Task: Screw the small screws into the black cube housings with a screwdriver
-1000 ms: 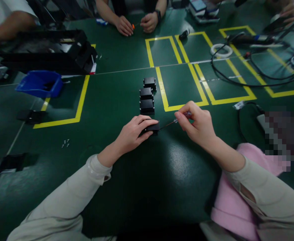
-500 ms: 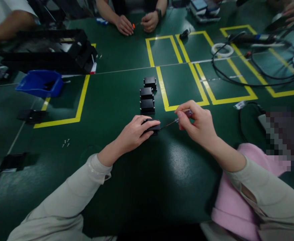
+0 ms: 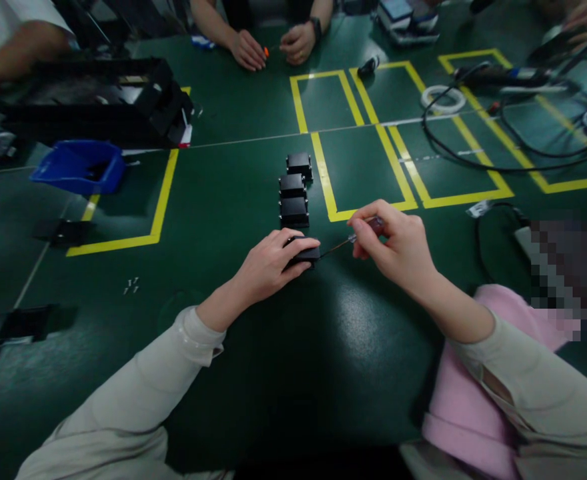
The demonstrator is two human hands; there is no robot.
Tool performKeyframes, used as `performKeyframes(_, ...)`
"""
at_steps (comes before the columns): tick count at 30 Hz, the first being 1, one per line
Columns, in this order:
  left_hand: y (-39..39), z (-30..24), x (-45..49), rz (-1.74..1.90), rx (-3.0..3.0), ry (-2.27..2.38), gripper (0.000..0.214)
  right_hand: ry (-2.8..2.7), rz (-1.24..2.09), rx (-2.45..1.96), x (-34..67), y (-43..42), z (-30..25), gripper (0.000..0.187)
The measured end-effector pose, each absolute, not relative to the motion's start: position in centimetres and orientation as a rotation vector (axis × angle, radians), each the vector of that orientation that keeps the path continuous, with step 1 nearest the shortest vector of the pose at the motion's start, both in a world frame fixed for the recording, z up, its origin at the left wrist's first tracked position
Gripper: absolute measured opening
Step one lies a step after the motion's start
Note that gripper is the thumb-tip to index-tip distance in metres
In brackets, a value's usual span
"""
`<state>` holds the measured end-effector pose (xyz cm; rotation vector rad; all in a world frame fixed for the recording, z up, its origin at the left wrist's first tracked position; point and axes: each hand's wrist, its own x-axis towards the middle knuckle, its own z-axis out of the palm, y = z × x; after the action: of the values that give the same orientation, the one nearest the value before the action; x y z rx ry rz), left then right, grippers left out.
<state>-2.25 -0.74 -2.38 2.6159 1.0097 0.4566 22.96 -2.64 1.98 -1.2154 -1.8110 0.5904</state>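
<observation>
My left hand (image 3: 268, 263) is closed over a small black box (image 3: 305, 255) that rests on the green table (image 3: 253, 373). My right hand (image 3: 396, 243) pinches a thin screwdriver (image 3: 346, 242) by its handle. The screwdriver's shaft points left and its tip meets the right side of the black box. Three more black boxes (image 3: 294, 190) stand in a row just beyond the held one.
Yellow tape outlines (image 3: 363, 143) mark the table. A blue bin (image 3: 81, 165) and a black frame (image 3: 93, 100) sit far left, loose screws (image 3: 131, 286) near left, black cables (image 3: 503, 133) far right. Another person's hands (image 3: 273, 47) work at the far edge. Pink cloth (image 3: 461, 407) lies by my right arm.
My right hand shifted slightly while turning the screwdriver. My left hand and the black box stayed in place.
</observation>
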Motion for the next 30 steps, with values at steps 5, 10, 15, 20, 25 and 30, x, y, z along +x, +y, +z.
performKeyframes(5, -0.9, -2.5, -2.0, 0.501, 2.585, 1.054, 0.036, -1.825, 0.661, -1.22, 22.7, -2.3, 2.5, 0.019)
performKeyframes(10, -1.0, -2.5, -1.7, 0.523, 2.572, 1.053, 0.035, -1.854, 0.702, -1.274, 22.5, -2.4, 3.3, 0.02)
performKeyframes(15, -1.1, -2.5, -1.6, 0.524, 2.554, 1.064, 0.035, -1.718, 0.866, -1.303, 22.8, -3.3, 2.8, 0.02)
performKeyframes(20, -1.0, -2.4, -1.8, 0.507, 2.538, 1.064, 0.036, -1.539, 0.879, -1.297, 23.3, -3.8, 1.3, 0.02)
performKeyframes(25, -1.0, -2.3, -1.7, 0.496, 2.532, 1.067, 0.036, -1.589, 0.898, -1.235, 23.9, -3.6, 0.8, 0.021)
performKeyframes(30, -1.0, -2.2, -1.7, 0.496, 2.533, 1.061, 0.036, -1.676, 0.847, -1.272, 24.3, -3.4, 0.9, 0.023)
